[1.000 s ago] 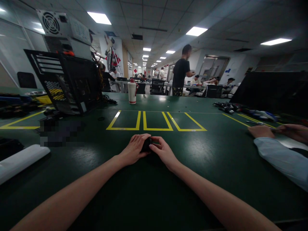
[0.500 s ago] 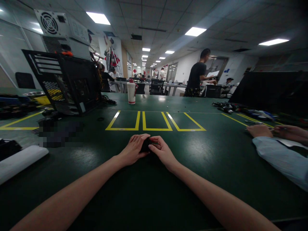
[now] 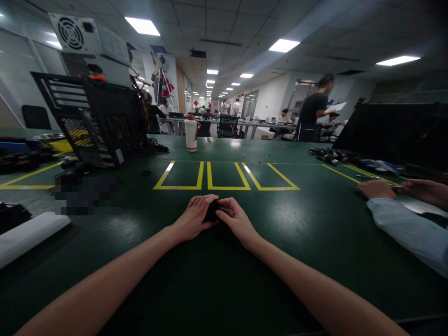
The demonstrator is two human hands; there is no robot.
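Observation:
Between my hands, low over the green table (image 3: 224, 280), is a small black object (image 3: 211, 212) whose kind I cannot make out. My left hand (image 3: 196, 217) wraps round it from the left, fingers over the top and thumb below. From the right, my right hand (image 3: 238, 221) pinches at its edge with thumb and forefinger; what exactly lies between those fingertips is too small and dark to tell. Just beyond both hands, yellow tape outlines (image 3: 229, 188) mark the tabletop.
A black computer case (image 3: 101, 121) with a power supply (image 3: 75, 35) on top stands at left. A white bottle (image 3: 191, 135) is straight ahead. At left lies a white roll (image 3: 38, 235). A co-worker's sleeved arm (image 3: 406, 228) reaches in from the right, beside cables (image 3: 325, 155).
My hands and the black object look nearly unmoved. In the background, a standing person with a white sheet has walked to the right, uncovering a seated person.

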